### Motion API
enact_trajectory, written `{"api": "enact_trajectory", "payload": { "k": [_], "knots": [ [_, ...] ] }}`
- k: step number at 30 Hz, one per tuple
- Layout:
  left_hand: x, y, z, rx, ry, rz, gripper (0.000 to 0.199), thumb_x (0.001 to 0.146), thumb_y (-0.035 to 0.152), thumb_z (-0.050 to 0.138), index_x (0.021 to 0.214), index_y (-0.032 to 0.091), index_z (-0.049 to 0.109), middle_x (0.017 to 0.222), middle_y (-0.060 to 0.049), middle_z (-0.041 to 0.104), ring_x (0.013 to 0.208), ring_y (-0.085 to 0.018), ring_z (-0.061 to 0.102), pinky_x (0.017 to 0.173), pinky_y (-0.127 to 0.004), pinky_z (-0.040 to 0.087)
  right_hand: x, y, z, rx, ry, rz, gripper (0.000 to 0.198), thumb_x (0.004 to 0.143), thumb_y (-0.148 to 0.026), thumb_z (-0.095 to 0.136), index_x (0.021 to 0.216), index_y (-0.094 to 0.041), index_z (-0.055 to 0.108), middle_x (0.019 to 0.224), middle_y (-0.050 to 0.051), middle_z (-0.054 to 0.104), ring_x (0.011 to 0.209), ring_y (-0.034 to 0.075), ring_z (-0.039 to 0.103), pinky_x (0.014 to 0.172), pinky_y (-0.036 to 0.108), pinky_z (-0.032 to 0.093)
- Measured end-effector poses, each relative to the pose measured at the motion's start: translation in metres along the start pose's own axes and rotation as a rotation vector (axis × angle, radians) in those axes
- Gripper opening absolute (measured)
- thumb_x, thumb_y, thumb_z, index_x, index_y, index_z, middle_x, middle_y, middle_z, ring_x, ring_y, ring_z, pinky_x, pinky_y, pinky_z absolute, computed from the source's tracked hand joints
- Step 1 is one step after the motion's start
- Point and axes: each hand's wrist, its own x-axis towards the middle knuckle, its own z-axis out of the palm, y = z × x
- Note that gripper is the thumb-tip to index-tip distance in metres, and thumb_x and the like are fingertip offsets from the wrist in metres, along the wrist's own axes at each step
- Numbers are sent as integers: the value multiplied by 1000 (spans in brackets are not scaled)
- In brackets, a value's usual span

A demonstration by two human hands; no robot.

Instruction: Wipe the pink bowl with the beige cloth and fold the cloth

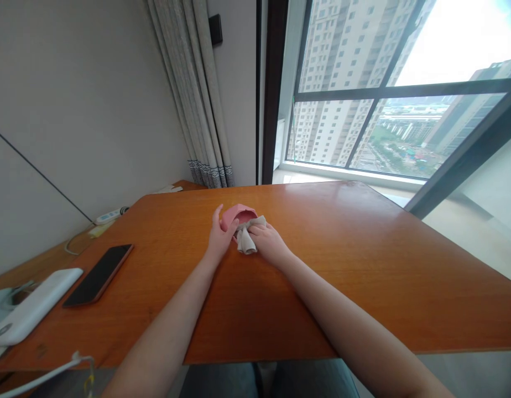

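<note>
Near the middle of the wooden table, a small pink bowl-like thing (239, 210) stands tilted, its darker hollow turned toward me. My left hand (220, 233) grips its left side, thumb at the front edge and a finger raised behind. A light grey cloth (247, 241) hangs bunched over the front of the hollow, its folds drooping toward the tabletop. My right hand (270, 241) holds the cloth at its right, fingers pressed into it at the lower rim. The cloth and my fingers cover the pink thing's lower front, so its exact kind is unclear.
On the left of the table (363, 265) lie a dark-screened phone (98, 275) and a white power bank (34, 307). A white cable (40, 378) crosses the near left corner. Behind on the left is a power strip (111, 215); a curtain (197, 94) and large window stand beyond.
</note>
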Motion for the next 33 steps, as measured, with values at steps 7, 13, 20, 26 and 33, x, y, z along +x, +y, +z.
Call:
{"api": "enact_trajectory", "payload": {
  "k": [7,13,20,26,33],
  "knots": [
    [-16,-8,27,-147,46,-47,68,78,40,61,136,21,30,141,-11,41,128,-21,43,107,-33,35,-1,-4,4,18,30,85,20,89,-17,48,95,-19,67,91,7,64,87,20,54,86,35,38],
    [4,-6,-5,87,-28,71,49,74,22,55,123,21,52,133,-7,52,126,-23,45,110,-38,30,-1,-4,2,74,-58,-14,20,88,-18,49,100,-20,65,97,6,62,93,19,54,91,36,37],
    [4,-4,-4,-20,-126,-78,71,75,39,62,139,20,36,125,-11,58,118,-26,53,102,-43,40,-3,1,4,33,-78,16,20,88,-17,48,99,-19,65,97,9,62,93,22,53,90,38,37],
    [-13,-11,22,-112,-72,-110,77,76,43,65,140,25,27,147,-9,36,132,-22,40,108,-35,32,-2,3,7,123,-48,164,18,85,-18,52,99,-17,64,94,7,60,86,19,51,77,30,41],
    [7,-32,2,-54,13,-123,42,84,39,50,122,22,48,133,-7,50,125,-20,46,105,-33,36,-1,-5,5,201,1,57,21,83,-18,55,101,-20,64,105,7,62,95,20,55,86,31,44]
  ]
}}
